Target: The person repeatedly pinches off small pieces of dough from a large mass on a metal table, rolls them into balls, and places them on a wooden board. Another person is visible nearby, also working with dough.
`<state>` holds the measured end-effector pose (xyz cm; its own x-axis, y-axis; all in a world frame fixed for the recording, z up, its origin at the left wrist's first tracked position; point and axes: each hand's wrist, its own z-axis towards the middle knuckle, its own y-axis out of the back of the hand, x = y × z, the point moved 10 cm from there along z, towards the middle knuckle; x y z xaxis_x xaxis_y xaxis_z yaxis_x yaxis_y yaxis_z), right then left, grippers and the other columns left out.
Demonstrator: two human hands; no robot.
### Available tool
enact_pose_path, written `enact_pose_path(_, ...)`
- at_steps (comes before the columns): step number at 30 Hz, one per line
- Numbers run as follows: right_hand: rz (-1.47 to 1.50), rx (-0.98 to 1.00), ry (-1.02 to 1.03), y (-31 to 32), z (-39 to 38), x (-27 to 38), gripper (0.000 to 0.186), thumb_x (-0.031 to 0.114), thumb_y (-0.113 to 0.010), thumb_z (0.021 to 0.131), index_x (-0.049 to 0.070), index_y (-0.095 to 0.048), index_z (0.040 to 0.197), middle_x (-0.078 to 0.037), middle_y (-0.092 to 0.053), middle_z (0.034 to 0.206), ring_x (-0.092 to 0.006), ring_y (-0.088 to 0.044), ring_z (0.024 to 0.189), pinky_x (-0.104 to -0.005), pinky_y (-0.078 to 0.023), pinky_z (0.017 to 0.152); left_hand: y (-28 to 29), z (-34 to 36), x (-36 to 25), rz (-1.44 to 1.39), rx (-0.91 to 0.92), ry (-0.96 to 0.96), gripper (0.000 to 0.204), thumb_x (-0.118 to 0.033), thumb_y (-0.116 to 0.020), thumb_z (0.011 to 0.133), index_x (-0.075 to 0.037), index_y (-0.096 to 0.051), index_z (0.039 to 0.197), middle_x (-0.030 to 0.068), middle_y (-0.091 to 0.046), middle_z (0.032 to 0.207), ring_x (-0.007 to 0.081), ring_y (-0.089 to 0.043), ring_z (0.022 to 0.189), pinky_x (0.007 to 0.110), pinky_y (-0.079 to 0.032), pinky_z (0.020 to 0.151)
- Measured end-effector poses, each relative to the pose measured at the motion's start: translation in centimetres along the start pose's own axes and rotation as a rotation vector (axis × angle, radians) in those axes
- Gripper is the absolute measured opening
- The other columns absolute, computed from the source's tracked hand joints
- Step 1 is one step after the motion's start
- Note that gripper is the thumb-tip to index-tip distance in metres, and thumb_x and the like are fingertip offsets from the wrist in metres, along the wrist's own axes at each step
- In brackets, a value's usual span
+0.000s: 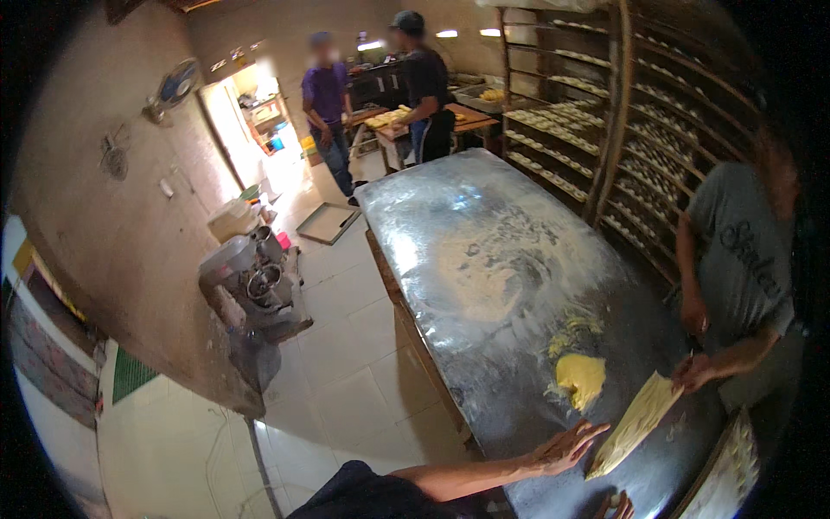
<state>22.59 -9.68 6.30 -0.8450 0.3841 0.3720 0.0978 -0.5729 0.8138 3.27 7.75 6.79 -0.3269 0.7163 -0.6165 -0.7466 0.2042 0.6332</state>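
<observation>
A long, flat strip of pale dough (635, 426) lies slantwise on the dark metal-topped table (622, 346). My left hand (568, 446) is beside its near end, palm down, with fingers stretched toward the strip and nothing visible in them. My right hand (616, 507) shows only in part at the lower edge, fingers curled round a small pale thing I cannot make out. At the strip's far end is the hand (692, 374) of a co-worker in a grey shirt. A soft yellow mound (581, 379), like margarine or filling, sits left of the strip.
White flour (484, 277) is spread over the table's middle. Tall racks (618, 121) with trays of small dough pieces line the right side. Two people (422, 86) stand by a far table. Pots (268, 281) and containers are along the left wall; a tray (328, 223) is on the floor.
</observation>
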Motion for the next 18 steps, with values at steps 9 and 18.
enact_pose_path(9,0.236,-0.25,-0.091,-4.8,1.9,9.8,0.037,0.023,-0.07,0.092,-0.002,-0.064,0.119,-0.017,-0.068,0.114,-0.0285,-0.063,0.105,-0.0426,-0.053,0.092,17.9,-10.4,7.4,-0.434,-0.254,0.349,0.041,-0.011,-0.068,0.095,-0.01,-0.056,0.135,0.0072,-0.06,0.106,0.018,-0.061,0.094,0.033,-0.053,0.08)
enact_pose_path(18,0.862,0.384,-0.108,-29.1,0.0,36.5,0.045,0.016,-0.071,0.092,-0.004,-0.058,0.13,-0.015,-0.065,0.123,-0.0249,-0.06,0.11,-0.0376,-0.052,0.092,38.8,-20.9,25.4,-0.481,-0.333,0.866,0.041,-0.022,-0.06,0.101,-0.013,-0.053,0.141,0.0118,-0.062,0.11,0.0181,-0.062,0.08,0.032,-0.053,0.071)
